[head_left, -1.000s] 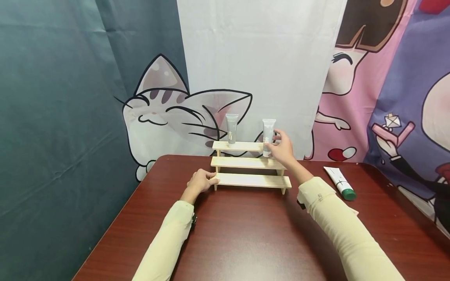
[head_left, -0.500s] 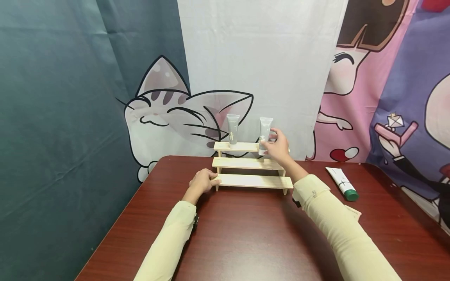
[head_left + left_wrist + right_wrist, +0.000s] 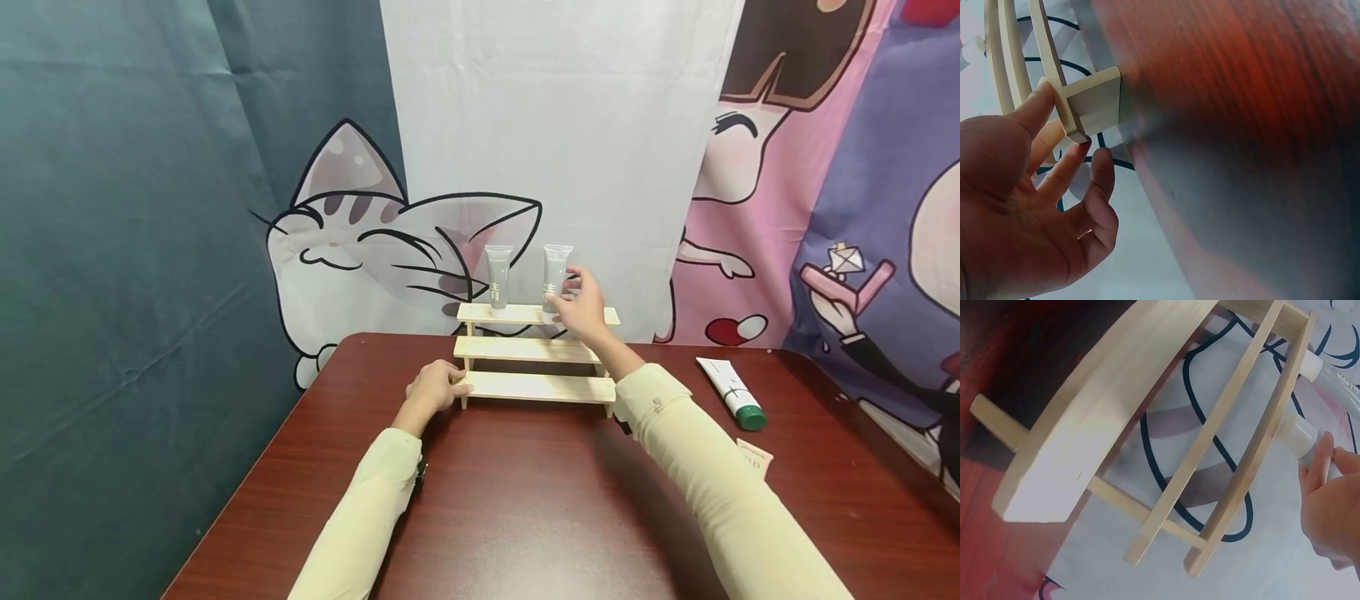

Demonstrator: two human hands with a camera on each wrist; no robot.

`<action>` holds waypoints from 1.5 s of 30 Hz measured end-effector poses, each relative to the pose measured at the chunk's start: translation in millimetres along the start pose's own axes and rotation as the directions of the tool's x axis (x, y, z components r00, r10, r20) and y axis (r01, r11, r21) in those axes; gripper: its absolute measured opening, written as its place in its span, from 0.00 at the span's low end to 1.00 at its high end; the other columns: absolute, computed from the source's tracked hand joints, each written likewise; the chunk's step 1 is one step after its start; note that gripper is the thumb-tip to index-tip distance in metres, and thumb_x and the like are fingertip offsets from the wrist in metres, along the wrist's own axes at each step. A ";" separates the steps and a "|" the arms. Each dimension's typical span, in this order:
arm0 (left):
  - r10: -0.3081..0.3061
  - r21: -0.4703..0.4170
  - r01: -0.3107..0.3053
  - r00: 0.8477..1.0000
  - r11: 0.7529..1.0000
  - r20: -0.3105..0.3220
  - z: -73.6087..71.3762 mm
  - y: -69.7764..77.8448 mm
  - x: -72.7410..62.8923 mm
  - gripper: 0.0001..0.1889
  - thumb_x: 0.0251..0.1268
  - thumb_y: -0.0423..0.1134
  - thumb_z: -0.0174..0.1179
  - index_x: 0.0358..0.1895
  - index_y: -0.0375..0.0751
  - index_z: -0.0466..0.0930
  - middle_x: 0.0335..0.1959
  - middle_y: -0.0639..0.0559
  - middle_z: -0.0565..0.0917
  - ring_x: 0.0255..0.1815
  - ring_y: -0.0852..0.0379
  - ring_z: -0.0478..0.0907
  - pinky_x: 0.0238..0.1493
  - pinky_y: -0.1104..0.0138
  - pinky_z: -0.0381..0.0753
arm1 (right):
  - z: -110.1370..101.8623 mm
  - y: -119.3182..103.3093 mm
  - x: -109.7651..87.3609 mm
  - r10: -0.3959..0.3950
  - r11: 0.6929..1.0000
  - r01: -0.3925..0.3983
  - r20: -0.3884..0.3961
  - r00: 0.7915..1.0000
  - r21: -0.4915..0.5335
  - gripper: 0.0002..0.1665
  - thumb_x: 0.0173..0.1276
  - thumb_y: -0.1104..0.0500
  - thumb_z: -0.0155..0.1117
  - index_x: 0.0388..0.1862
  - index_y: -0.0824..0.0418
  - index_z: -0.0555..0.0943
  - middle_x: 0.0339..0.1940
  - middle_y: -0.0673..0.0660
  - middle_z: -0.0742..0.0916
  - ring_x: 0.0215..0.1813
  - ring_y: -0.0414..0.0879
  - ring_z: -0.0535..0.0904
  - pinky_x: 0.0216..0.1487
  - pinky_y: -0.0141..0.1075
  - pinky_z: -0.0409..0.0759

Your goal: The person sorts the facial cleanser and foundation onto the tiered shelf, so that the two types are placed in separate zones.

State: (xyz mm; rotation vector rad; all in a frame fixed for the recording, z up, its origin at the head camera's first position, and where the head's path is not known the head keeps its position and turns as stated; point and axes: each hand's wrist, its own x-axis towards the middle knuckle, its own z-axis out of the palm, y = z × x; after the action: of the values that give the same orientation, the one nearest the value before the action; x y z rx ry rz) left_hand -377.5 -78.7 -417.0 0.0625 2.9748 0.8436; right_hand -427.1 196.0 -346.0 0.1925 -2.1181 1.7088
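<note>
A three-tier wooden display stand stands on the table. My left hand pinches the left end of its lowest shelf, thumb on one face and a fingertip against the other in the left wrist view. At the top shelf, my right hand grips a clear grey squeeze tube, held upright with its white cap down. That cap is at the shelf's edge in the right wrist view; I cannot tell whether it bears weight. A matching squeeze tube stands to its left on the same shelf.
A white tube with a green cap lies on the dark red table at the right. Nearer, a pale printed item is partly covered by the right sleeve. A printed curtain hangs behind the table.
My right hand has moved left along the top shelf with its squeeze tube, closer to the standing one, and the tube has straightened up. My left hand keeps its hold on the stand.
</note>
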 end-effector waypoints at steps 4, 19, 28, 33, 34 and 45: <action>-0.008 0.003 0.008 1.000 1.000 -0.001 0.8 -2.0 2.7 0.23 0.71 0.51 0.72 0.67 0.57 0.86 0.69 0.56 0.83 0.72 0.45 0.76 0.63 0.43 0.76 | 5.5 0.1 3.5 0.013 1.000 -0.013 0.010 1.000 0.006 0.40 0.70 0.75 0.69 0.77 0.67 0.65 0.62 0.72 0.74 0.61 0.69 0.82 0.30 0.34 0.88; -0.009 0.002 0.009 1.000 1.000 -0.011 -2.9 -0.6 -0.9 0.24 0.71 0.53 0.72 0.68 0.60 0.85 0.69 0.57 0.82 0.72 0.44 0.76 0.64 0.43 0.75 | 14.7 -1.8 10.6 -0.006 0.998 0.007 0.029 1.000 -0.065 0.38 0.70 0.74 0.70 0.75 0.67 0.67 0.62 0.72 0.78 0.55 0.63 0.83 0.32 0.35 0.88; -0.025 0.006 0.025 1.000 1.000 -0.013 -0.8 -0.1 0.4 0.24 0.70 0.53 0.73 0.68 0.60 0.85 0.69 0.57 0.82 0.71 0.43 0.76 0.64 0.43 0.75 | 13.9 2.6 13.4 0.011 0.997 -0.007 0.049 0.999 -0.078 0.36 0.72 0.72 0.70 0.76 0.67 0.67 0.63 0.73 0.78 0.57 0.64 0.83 0.36 0.36 0.89; -0.019 0.005 0.019 1.000 1.000 -0.011 1.6 0.4 -1.2 0.24 0.70 0.53 0.73 0.67 0.61 0.86 0.69 0.57 0.83 0.70 0.43 0.77 0.62 0.45 0.77 | 11.6 5.7 12.9 0.020 0.997 -0.015 0.061 0.998 -0.074 0.35 0.73 0.71 0.69 0.75 0.68 0.67 0.62 0.73 0.78 0.59 0.65 0.83 0.36 0.36 0.89; -0.019 0.003 0.019 1.000 1.000 -0.012 1.4 0.6 -1.3 0.24 0.70 0.53 0.73 0.67 0.61 0.86 0.69 0.57 0.83 0.70 0.43 0.78 0.61 0.45 0.77 | 11.3 5.8 12.9 0.018 0.997 -0.013 0.063 0.998 -0.079 0.34 0.74 0.71 0.69 0.74 0.68 0.68 0.62 0.72 0.78 0.59 0.65 0.83 0.36 0.35 0.89; -0.008 0.011 0.008 1.000 1.000 -0.007 0.4 -0.8 1.7 0.24 0.71 0.53 0.72 0.68 0.58 0.85 0.69 0.56 0.83 0.71 0.43 0.77 0.61 0.45 0.77 | 6.7 7.1 9.6 0.013 0.957 0.009 0.076 0.997 -0.290 0.28 0.74 0.62 0.74 0.66 0.71 0.75 0.61 0.69 0.84 0.58 0.62 0.84 0.41 0.39 0.89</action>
State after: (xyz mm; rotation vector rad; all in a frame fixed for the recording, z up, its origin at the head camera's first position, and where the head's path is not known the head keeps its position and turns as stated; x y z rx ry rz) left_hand -379.2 -79.1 -417.9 0.0485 2.9843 0.8282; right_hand -439.9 192.6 -349.6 0.1719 -2.3951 1.3876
